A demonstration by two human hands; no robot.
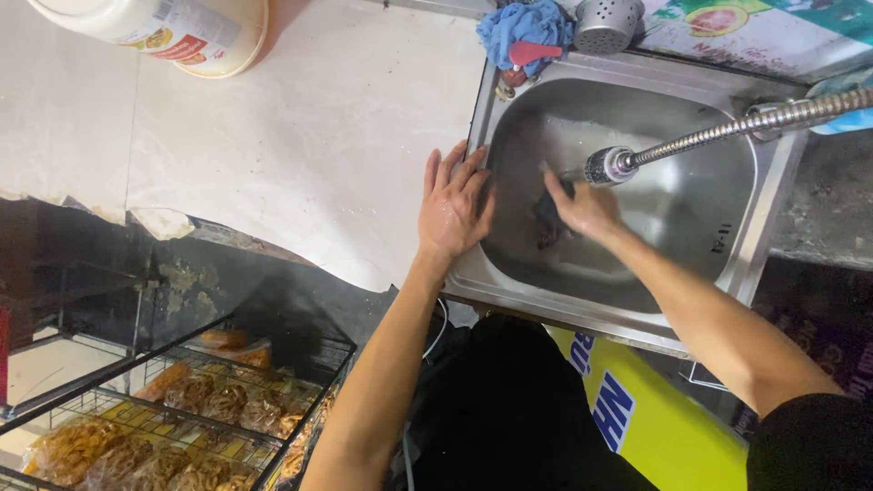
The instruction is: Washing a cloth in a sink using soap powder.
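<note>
While water runs from one flexible metal faucet hose (727, 127), two bare hands work at one steel sink (773, 218). The left hand (452, 207) lies flat with fingers spread, pressed on the sink's rim at nine o'clock of the basin. The right hand (587, 209) sits inside the basin near its centre, fingers curled on one small dark object (548, 218), too blurred to identify, just below the hose's nozzle. At twelve o'clock of the sink lie one blue cloth (523, 27) and one perforated metal cup (607, 23). One white jar (173, 32) stands on the counter at ten o'clock.
</note>
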